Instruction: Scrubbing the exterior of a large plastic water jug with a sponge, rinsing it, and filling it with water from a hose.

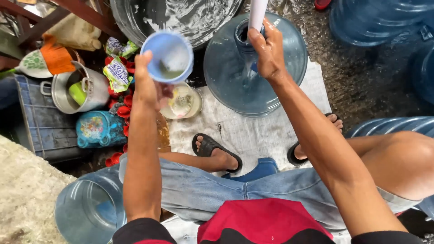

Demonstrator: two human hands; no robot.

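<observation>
While the large blue water jug (255, 68) stands upright on the white sack (253, 131) between my feet, my right hand (270, 52) is closed around a white tube (257, 13) entering its neck. My left hand (147, 86) grips one small blue cup (167, 56), light and rigid, by its wall. I judge the jug wet, slippery and heavy; take it at the neck. I count at least four jugs.
</observation>
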